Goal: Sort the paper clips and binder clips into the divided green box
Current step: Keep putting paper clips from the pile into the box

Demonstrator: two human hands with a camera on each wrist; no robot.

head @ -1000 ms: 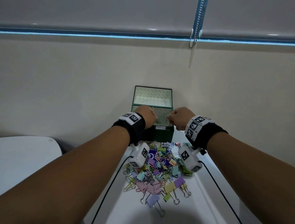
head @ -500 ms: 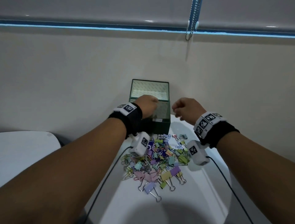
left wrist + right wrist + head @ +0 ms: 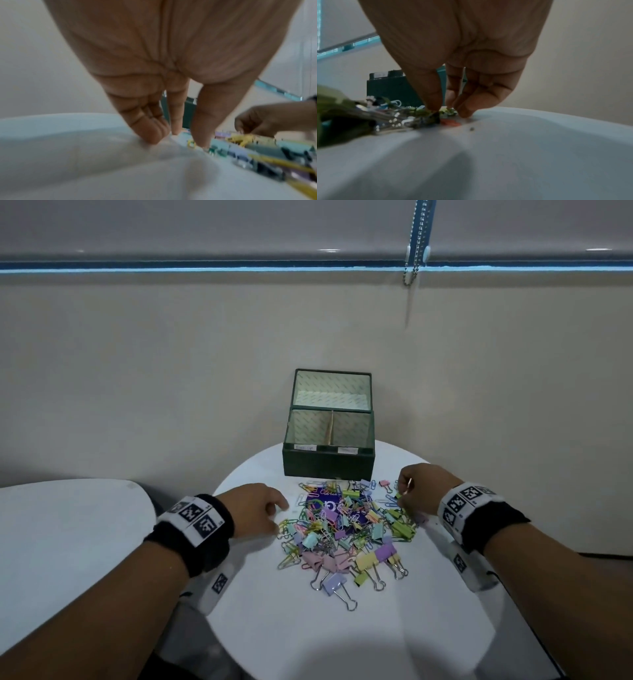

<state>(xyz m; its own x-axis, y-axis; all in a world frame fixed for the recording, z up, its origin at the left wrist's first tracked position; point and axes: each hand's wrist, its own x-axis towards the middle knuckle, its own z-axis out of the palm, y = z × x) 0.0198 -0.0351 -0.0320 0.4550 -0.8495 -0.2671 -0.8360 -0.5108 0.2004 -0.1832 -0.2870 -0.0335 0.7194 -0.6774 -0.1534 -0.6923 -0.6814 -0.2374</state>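
Note:
The green box (image 3: 329, 467) stands open at the back of the round white table (image 3: 308, 628), its lid upright and a divider splitting it into left and right compartments. In front of it lies a pile of pastel paper clips and binder clips (image 3: 346, 529). My left hand (image 3: 277, 515) is at the pile's left edge; in the left wrist view (image 3: 187, 139) its thumb and index finger point down and touch the table beside a yellow paper clip (image 3: 191, 143), holding nothing. My right hand (image 3: 400, 498) is at the pile's right edge, thumb and index finger pinching a small green clip (image 3: 426, 112).
A purple card (image 3: 323, 503) lies under the pile. A second white table (image 3: 68, 525) stands to the left across a dark gap. The wall is right behind the box, and a blind chain (image 3: 414, 251) hangs at the upper right.
Both hands have come back from over the box and dropped to the table, left hand to the pile's left side, right hand to its right side. The box's compartments are now uncovered.

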